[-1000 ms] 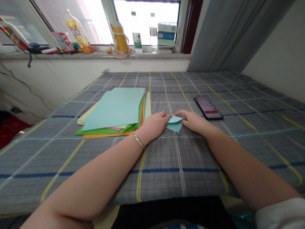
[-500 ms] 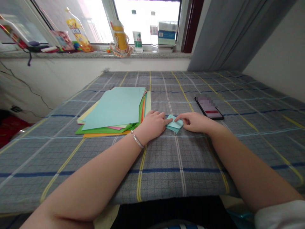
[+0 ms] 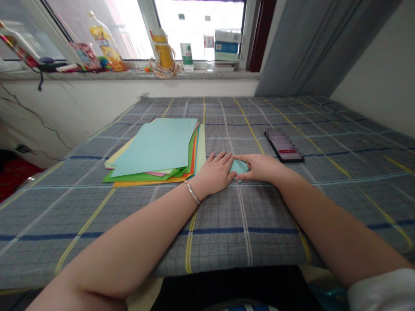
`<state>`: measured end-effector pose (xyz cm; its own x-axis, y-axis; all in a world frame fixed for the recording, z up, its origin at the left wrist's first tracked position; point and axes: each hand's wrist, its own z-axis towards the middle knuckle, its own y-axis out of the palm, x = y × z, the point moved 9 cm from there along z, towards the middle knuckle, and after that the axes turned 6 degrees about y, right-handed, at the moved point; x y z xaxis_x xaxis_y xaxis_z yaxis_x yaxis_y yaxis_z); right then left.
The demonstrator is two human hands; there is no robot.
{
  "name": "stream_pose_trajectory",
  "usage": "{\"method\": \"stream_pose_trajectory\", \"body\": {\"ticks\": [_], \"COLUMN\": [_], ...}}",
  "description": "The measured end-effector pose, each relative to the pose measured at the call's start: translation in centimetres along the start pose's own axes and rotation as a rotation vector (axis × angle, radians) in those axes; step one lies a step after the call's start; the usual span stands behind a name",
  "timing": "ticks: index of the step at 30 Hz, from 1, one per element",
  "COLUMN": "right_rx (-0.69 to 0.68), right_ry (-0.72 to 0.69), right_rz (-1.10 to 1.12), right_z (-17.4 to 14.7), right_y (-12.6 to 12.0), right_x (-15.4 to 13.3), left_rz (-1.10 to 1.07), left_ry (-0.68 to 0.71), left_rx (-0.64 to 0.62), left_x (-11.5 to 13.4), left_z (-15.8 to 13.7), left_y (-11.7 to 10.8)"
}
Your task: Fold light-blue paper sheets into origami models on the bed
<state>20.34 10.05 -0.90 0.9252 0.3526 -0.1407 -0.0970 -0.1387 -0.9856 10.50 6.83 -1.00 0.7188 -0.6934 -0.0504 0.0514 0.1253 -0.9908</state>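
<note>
A small folded piece of light blue paper [image 3: 239, 166] lies on the plaid cloth in front of me, partly covered by both hands. My left hand [image 3: 216, 172] rests flat over its left side, fingers stretched forward and thumb along the near side. From the right, my right hand [image 3: 261, 167] has the paper between thumb and index finger, at its far and near edges. The other right fingers are curled under and mostly hidden. A silver bangle [image 3: 193, 193] circles my left wrist.
Left of my hands is a stack of coloured paper [image 3: 155, 144], light blue on top. A phone [image 3: 285, 149] lies beyond my right hand. The plaid cloth [image 3: 220, 242] covers the surface. Bottles, a tube [image 3: 187, 56] and boxes [image 3: 227, 47] line the windowsill.
My left hand has shifted slightly right and flattened over the paper, from a pointing index finger. My right hand has changed from a pointing finger to thumb and index around the paper.
</note>
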Motion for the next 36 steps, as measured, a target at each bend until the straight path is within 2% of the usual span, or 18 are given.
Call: {"method": "stream_pose_trajectory", "body": {"ticks": [6,12,16,19,28,32,36], "right_rx": [-0.015,-0.067,-0.071,-0.071,-0.084,-0.063,-0.011], "right_ry": [-0.003,-0.018,0.053,0.087,0.157,0.175,0.199], "right_rz": [-0.121,-0.136,-0.178,-0.165,-0.231,-0.175,-0.064], "right_z": [-0.1,-0.5,-0.8,-0.9,-1.7,-1.8,-1.7], "right_y": [0.0,-0.6,-1.1,-1.3,-1.8,-1.8,-1.4], "right_x": [-0.6,-1.6,-1.6,-1.4,-1.8,-1.1,0.7], "left_rz": [-0.005,-0.006,0.052,0.094,0.201,0.173,0.107], "left_ry": [-0.07,-0.049,-0.074,-0.084,-0.075,-0.042,-0.065], "left_rx": [-0.052,-0.005,0.047,0.032,-0.022,-0.038,-0.022], "left_x": [0.1,0.0,0.6,1.0,1.2,1.1,0.2], "left_z": [0.4,0.4,0.4,0.5,0.7,0.5,0.0], "left_y": [0.5,-0.2,-1.5,-2.1,-1.8,-2.0,-2.7]}}
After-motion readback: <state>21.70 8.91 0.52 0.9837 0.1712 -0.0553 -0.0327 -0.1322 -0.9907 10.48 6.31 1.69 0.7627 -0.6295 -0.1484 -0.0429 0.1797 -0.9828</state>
